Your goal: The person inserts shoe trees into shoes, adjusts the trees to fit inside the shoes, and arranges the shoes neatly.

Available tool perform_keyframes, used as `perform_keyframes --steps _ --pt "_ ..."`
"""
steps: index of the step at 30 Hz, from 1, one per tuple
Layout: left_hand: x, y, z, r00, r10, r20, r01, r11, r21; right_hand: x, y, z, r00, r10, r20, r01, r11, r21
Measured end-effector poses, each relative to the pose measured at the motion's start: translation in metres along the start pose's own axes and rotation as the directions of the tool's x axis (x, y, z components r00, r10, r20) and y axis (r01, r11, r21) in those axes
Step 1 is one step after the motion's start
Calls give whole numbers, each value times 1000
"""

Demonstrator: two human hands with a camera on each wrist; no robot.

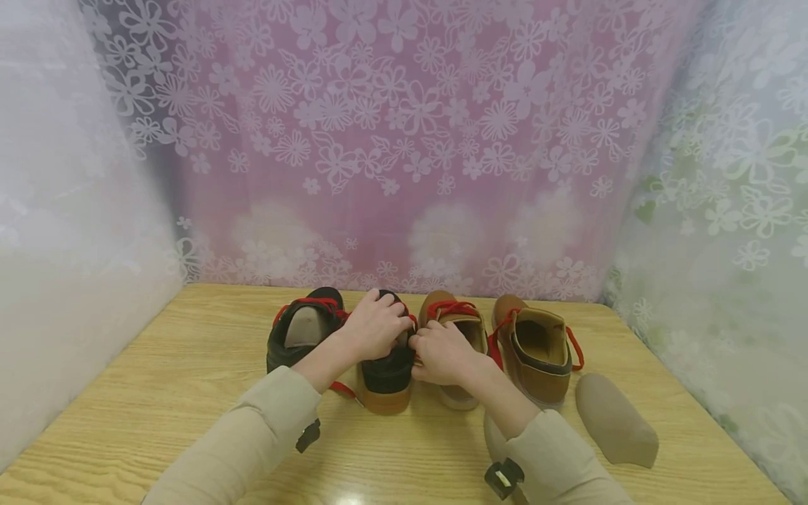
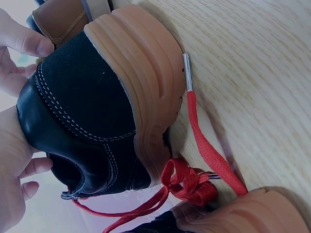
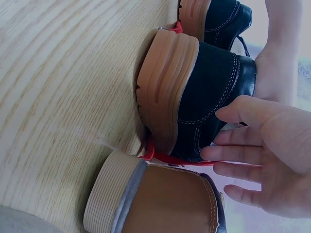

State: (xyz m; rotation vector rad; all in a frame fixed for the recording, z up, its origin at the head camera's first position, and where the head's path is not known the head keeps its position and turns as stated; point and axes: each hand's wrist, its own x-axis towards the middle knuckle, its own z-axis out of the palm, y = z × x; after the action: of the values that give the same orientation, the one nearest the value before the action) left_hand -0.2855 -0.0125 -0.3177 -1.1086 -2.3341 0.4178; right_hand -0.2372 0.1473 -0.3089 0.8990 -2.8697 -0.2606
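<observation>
Two black shoes with red laces stand side by side. My left hand (image 1: 377,326) reaches over the right one (image 2: 82,92), its wrist by the heel collar and some of its fingers hidden at the opening. A bit of beige lining or insole (image 1: 402,339) shows there. From the other side, my right hand (image 3: 272,145) has thumb and straight fingers against this shoe's upper, beside the opening. The left black shoe (image 1: 278,347) holds a beige insole (image 1: 306,327). Close to my right hand is a brown shoe (image 3: 170,199) with red laces.
Another brown shoe (image 1: 536,365) stands farther right, its red lace looped outward. A loose beige insole (image 1: 615,421) lies on the wooden table (image 1: 189,393); a second insole (image 1: 494,429) is partly covered by my right forearm. A flowered curtain (image 1: 404,140) hangs behind the table.
</observation>
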Motion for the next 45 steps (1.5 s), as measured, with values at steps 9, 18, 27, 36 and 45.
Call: perform_keyframes --steps 9,18,27,36,45 --pt "3 0 0 999 -4 -41 4 1000 0 -1 2 -1 1000 -3 16 3 1000 17" --pt "0 -1 2 999 -49 -8 49 998 -36 -2 3 -4 999 -4 39 2 999 45" --pt "-1 -2 -1 996 -80 -34 78 994 -75 -5 5 -10 996 21 85 -29 996 90" --pt "-2 -2 -5 990 -139 -31 131 977 -171 -11 11 -19 996 28 90 -40 991 126" --pt "0 -4 -10 986 -142 87 162 941 -297 -16 20 -26 994 34 100 -49 987 152"
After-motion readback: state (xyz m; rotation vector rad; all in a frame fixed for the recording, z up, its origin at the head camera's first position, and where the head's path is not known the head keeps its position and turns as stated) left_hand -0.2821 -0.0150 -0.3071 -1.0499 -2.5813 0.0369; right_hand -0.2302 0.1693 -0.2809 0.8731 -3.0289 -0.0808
